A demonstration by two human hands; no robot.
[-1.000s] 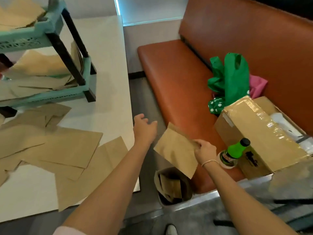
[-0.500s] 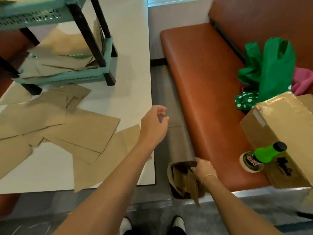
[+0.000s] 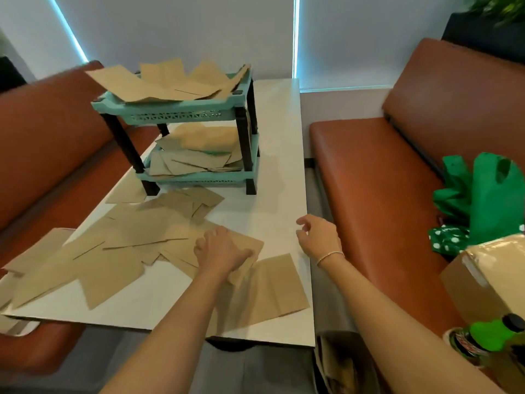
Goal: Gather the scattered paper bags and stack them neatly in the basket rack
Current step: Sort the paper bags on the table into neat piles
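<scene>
Paper bags, flat kraft brown, matte with crease lines, lie scattered overlapping across the near-left half of the white smooth rectangular worktop, running from 9 o'clock toward centre. One larger bag sits apart at 6 o'clock near the worktop's front edge. Basket rack, teal perforated plastic trays on dark posts, two tiers, stands at 12 o'clock on the worktop; both tiers carry loose, uneven bags, and those on the top tier overhang the rim.

Left hand rests on the pile at centre, grip curled and pinching the edge of one bag, paper buckled under the fingers. Right hand hovers above the worktop's right edge at 3 o'clock, grip loosely curled, holding nothing, thin bracelet at the wrist.

Orange-brown padded benches flank the worktop. On the right bench at 3–4 o'clock: green fabric bag, taped cardboard box, green bottle with dark cap. Dark bin on the floor at 5 o'clock, contents blurred.
</scene>
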